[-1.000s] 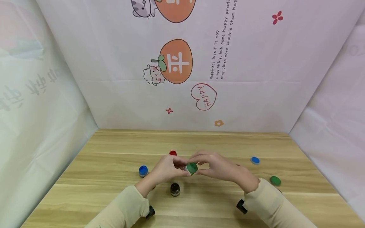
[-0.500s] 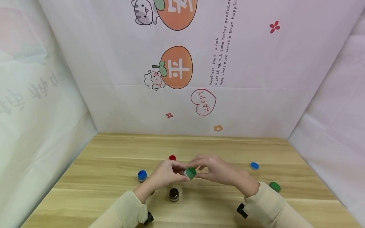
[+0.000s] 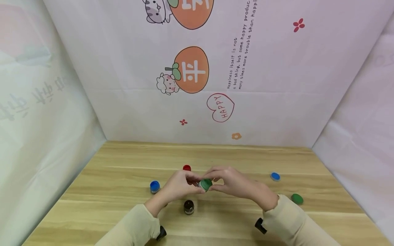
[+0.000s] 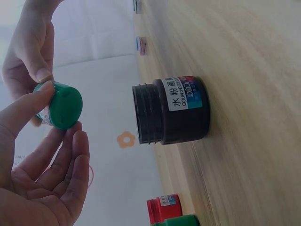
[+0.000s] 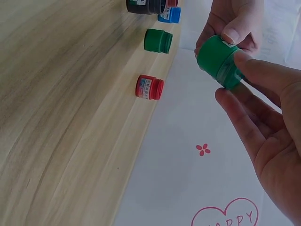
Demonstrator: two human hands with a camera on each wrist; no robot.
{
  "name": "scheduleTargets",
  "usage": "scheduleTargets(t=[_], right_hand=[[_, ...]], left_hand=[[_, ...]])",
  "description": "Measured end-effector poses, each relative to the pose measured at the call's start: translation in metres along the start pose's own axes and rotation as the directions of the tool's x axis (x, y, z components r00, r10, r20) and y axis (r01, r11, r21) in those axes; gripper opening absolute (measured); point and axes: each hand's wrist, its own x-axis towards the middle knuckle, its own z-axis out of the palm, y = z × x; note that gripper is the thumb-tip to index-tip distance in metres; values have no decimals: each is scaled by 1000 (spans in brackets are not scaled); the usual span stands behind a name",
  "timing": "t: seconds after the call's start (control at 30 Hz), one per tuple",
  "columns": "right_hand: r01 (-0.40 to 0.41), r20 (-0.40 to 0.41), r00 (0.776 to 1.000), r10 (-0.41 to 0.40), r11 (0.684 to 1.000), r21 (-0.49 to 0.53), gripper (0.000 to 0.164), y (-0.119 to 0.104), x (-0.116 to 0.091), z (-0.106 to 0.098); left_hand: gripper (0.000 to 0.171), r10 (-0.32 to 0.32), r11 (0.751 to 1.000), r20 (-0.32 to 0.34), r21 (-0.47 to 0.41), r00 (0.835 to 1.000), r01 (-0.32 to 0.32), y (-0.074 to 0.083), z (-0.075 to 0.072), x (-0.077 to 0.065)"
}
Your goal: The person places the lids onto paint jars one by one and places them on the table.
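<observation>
A small green paint jar (image 3: pixel 205 185) is held tilted above the table, between both hands. My left hand (image 3: pixel 180 186) pinches its body with thumb and fingers; the base shows in the left wrist view. At the mouth end, my right hand (image 3: pixel 235 183) pinches the neck with thumb and fingertips, and something translucent green shows there in the right wrist view. Below the hands stands a black gouache jar (image 4: pixel 171 110) without a lid. Behind the left hand are an open red jar (image 3: pixel 186 168) and another green jar (image 5: pixel 157 41), which that hand hides in the head view.
A blue jar (image 3: pixel 155 186) stands left of the left forearm. On the right lie a blue lid (image 3: pixel 275 176) and a green lid (image 3: pixel 297 199). White printed cloth (image 3: pixel 261 112) walls in the back and sides of the wooden table (image 3: pixel 123 160).
The head view has shifted slightly up and down. Both hands keep the green jar in nearly the same place, with only a slight change in its tilt.
</observation>
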Motion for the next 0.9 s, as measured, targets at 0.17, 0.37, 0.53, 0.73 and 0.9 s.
scheduleTargets(t=[0.17, 0.37, 0.53, 0.73, 0.9], right_hand=[[-63, -10, 998, 63, 998, 0, 37, 1, -1, 2], [40, -29, 999, -42, 997, -62, 46, 4, -1, 3], [108, -27, 994, -109, 994, -19, 37, 5, 2, 5], [16, -31, 999, -16, 1000, 0, 39, 4, 2, 4], [78, -62, 995, -81, 996, -53, 44, 7, 0, 6]], left_hand=[[35, 0, 1000, 2, -12, 1000, 0, 0, -1, 0], [33, 4, 1000, 10, -24, 1000, -4, -3, -1, 0], [32, 5, 1000, 11, -29, 1000, -5, -3, -2, 1], [36, 5, 1000, 0, -6, 1000, -5, 1, -4, 1], [36, 1, 1000, 4, -5, 1000, -1, 0, -3, 0]])
